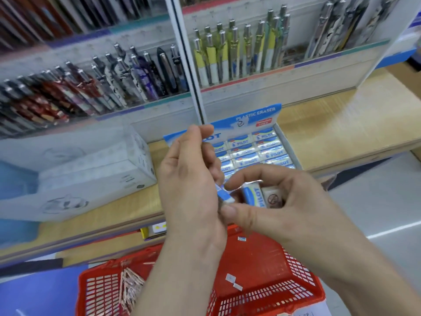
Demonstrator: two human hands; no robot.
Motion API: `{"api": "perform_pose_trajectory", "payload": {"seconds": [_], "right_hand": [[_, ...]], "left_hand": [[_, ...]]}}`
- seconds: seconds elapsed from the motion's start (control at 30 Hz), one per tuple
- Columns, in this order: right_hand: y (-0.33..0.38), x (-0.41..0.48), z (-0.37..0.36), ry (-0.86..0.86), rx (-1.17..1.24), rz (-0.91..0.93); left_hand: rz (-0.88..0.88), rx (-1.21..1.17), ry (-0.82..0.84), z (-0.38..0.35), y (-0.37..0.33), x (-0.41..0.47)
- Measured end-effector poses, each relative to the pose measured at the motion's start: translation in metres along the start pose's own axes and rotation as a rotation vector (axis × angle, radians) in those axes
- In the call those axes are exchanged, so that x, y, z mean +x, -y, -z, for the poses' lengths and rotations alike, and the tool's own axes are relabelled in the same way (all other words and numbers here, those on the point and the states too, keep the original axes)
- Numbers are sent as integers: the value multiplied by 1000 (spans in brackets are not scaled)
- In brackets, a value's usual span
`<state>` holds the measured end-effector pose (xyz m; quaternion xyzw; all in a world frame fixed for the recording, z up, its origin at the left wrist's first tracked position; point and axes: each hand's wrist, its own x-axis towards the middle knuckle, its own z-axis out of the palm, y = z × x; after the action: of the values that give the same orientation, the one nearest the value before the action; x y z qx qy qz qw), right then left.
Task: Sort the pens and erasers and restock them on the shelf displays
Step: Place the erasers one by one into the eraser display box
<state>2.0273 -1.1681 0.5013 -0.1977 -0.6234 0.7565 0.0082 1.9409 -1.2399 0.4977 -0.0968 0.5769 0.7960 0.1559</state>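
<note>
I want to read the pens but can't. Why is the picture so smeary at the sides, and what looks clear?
Head view: the pens on the left and the shelf on the right are smeared by blur; the wide lens bends the shelf lines; the left hand, right hand and the erasers they hold look sharper; the eraser box label reads clearly, with glare on its wrappers.

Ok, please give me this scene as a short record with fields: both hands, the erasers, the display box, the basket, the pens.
left hand: grips one blue and white eraser
right hand: holds two more erasers in curled fingers
display box: open on the wooden shelf, with rows of wrapped erasers inside
red basket: below both hands
pens: stand in racks behind the box
</note>
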Motion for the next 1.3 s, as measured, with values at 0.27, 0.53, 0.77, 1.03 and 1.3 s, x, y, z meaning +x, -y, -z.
{"api": "perform_pose_trajectory", "payload": {"seconds": [0.27, 0.53, 0.77, 1.03, 1.3], "right_hand": [[1, 19, -18, -249, 80, 28], [4, 28, -37, -270, 147, 2], [7, 31, -33, -110, -60, -85], [11, 45, -21, -149, -308, 40], [-16, 77, -35, -437, -918, 269]], "left_hand": [[-67, 229, 347, 56, -15, 6], [-89, 376, 422, 77, -24, 4], [-229, 407, 325, 74, -30, 5], [-331, 635, 209, 84, -14, 18], [-596, 1140, 92, 82, 2, 30]]}}
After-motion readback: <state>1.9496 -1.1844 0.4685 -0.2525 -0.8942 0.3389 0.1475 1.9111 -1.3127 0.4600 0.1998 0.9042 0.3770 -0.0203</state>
